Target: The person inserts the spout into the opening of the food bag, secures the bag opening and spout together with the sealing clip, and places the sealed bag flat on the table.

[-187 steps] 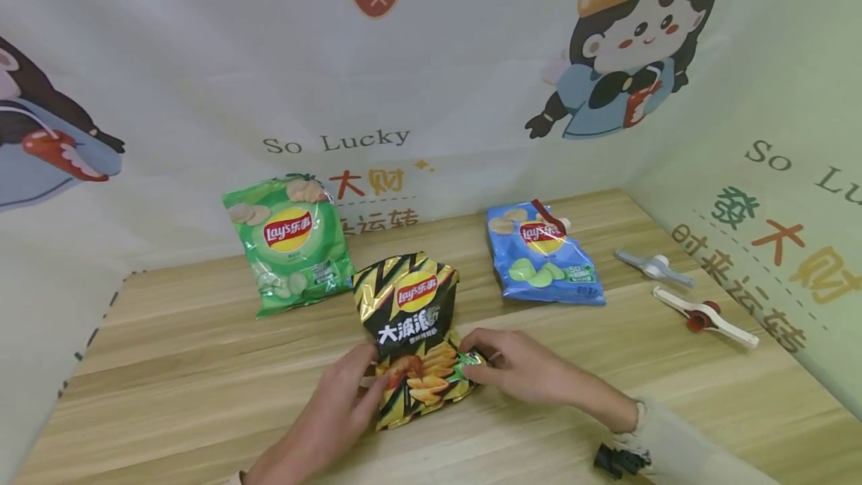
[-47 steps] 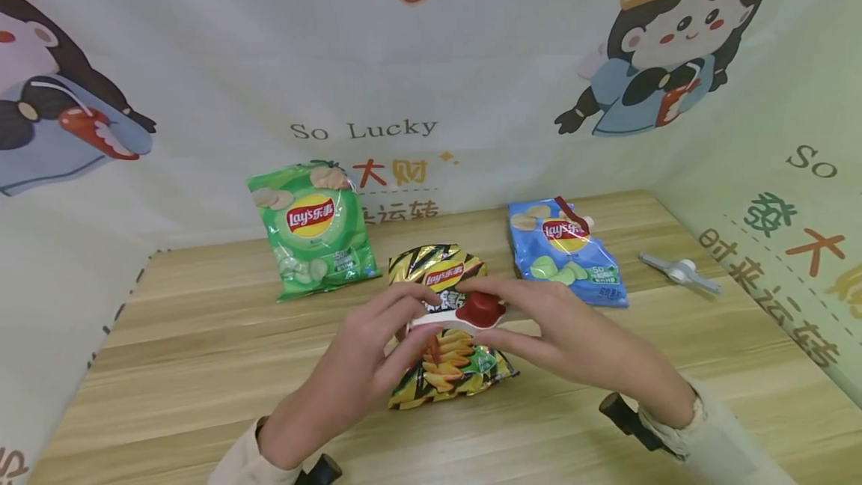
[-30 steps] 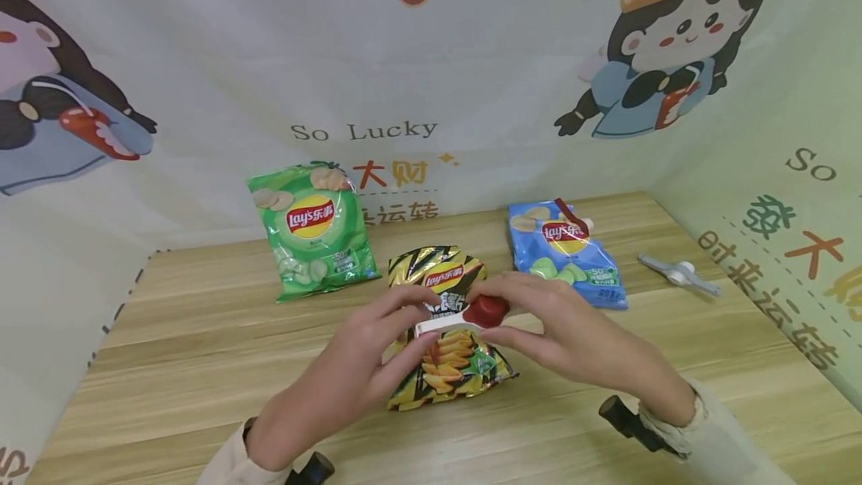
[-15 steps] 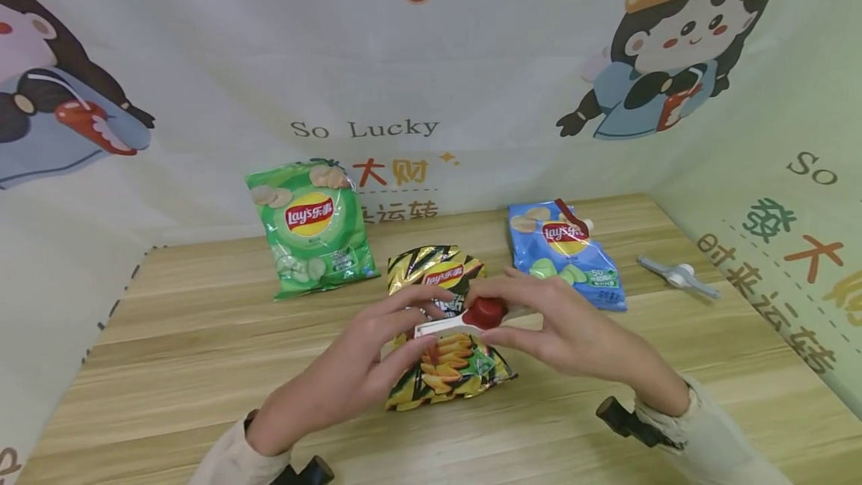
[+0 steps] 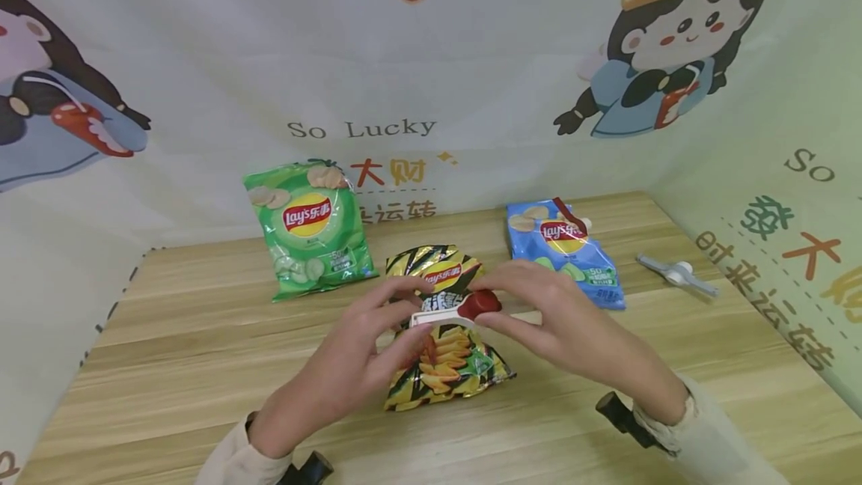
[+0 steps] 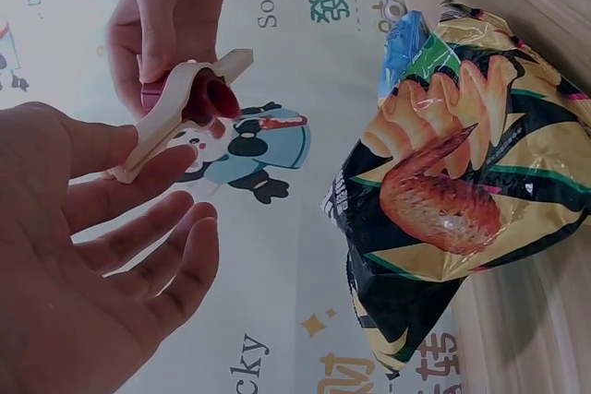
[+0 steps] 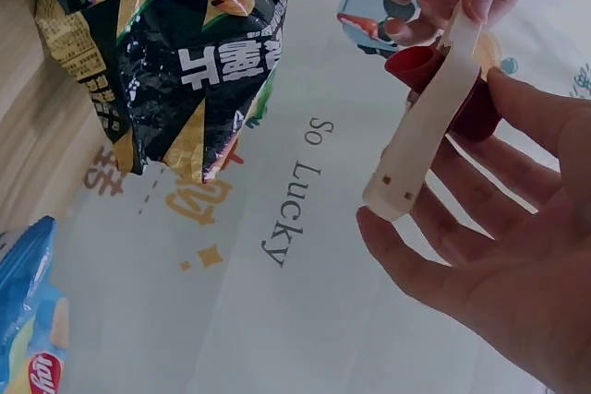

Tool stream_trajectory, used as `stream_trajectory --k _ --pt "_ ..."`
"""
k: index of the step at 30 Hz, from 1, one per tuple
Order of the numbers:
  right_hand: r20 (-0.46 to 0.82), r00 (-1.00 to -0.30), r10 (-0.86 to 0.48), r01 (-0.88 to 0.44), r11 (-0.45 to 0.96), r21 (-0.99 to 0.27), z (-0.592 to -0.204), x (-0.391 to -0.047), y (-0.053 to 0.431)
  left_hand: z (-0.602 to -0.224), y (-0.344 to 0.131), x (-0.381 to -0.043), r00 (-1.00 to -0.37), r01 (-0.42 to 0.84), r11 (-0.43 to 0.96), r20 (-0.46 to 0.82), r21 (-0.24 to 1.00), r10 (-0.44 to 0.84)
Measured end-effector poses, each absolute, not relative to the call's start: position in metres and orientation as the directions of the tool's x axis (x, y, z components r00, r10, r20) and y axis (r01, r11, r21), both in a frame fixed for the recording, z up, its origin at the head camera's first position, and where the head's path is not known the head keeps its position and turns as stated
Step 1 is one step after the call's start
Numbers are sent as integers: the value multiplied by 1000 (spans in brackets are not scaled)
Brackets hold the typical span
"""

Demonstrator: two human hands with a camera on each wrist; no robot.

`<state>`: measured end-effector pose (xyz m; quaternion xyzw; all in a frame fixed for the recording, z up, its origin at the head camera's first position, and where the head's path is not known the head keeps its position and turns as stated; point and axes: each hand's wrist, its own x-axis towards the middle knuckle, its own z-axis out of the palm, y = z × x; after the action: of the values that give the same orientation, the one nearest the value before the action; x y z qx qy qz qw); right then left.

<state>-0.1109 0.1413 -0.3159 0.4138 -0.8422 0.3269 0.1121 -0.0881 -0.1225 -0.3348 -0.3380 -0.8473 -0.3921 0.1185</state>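
Note:
Both hands hold a white bag clip with a red pouring spout [image 5: 481, 304] in front of my chest. My left hand [image 5: 330, 365] pinches one white end between thumb and forefinger, its other fingers loosely bent in the left wrist view. My right hand [image 5: 572, 328] has finger and thumb about the spout and the other end; in the right wrist view the clip [image 7: 420, 140] shows its flat white bar. Behind and below it a black and gold chip bag [image 5: 447, 369] stands on the table, partly hidden by the hands. No hand touches the bag.
A green chip bag [image 5: 303, 245] leans at the back left against the printed cloth wall [image 5: 471, 58]. At the back right stands a blue chip bag [image 5: 599, 283] with a dark red clip [image 5: 571, 215] across its top. Farther right lies a grey-white clip [image 5: 676, 273].
Earlier both hands were on the black and gold bag and the red and white clip lay at right. Now both hands hold that clip; lately they have barely shifted.

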Motion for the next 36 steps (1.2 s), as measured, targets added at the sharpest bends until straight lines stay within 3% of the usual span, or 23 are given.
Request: stream_trajectory --k 9,19,36 --pt "515 -579 -632 -815 456 -357 -314 -109 143 -337 -122 -90 -743 654 433 417 620 524" --pt "504 -562 -656 -826 419 -377 -314 -112 145 -339 -121 -91 -728 664 423 403 617 555" --pt "460 -561 -688 -824 410 -391 -311 -110 149 -338 -125 -92 -757 614 409 357 675 547"
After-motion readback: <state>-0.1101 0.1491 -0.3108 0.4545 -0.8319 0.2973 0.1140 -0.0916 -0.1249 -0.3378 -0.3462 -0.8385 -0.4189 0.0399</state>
